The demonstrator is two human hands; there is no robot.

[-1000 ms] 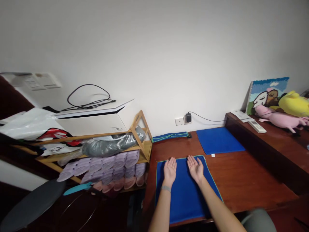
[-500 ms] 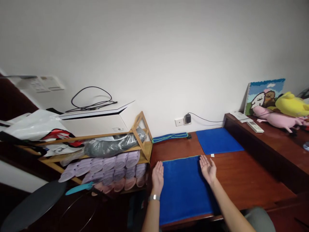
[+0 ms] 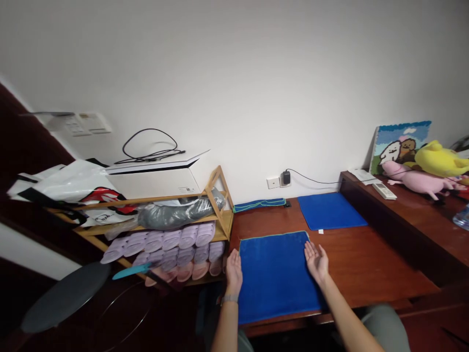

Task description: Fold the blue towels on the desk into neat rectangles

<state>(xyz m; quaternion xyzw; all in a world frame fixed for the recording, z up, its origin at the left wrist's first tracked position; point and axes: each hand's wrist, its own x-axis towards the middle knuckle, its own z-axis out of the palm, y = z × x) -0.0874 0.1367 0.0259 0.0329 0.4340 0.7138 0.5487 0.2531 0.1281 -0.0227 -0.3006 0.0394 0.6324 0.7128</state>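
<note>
A blue cloth (image 3: 276, 274) with a green edge lies spread flat on the front left of the brown wooden desk (image 3: 370, 264). My left hand (image 3: 233, 270) is beside its left edge, palm up, fingers stretched out and holding nothing. Along the right edge is my right hand (image 3: 317, 262), also palm up, with its thumb apart from straight fingers and nothing in it. Whether either hand touches the cloth, I cannot tell. Farther back lies a second blue cloth (image 3: 331, 211), folded smaller, with a white tag at its front edge. Against the wall rests a narrow folded blue cloth (image 3: 259, 204).
Left of the desk stands a wooden rack (image 3: 223, 225) with lilac and pink slippers (image 3: 187, 235) and a white box (image 3: 157, 183). On the raised right ledge are a remote control (image 3: 384, 190), plush toys (image 3: 417, 181) and a dog picture (image 3: 401, 146). A black charger (image 3: 286, 177) sits in the wall socket.
My hands have moved apart, from above the spread cloth out to its left and right edges. The cloth stays flat on the desk. The view has shifted slightly.
</note>
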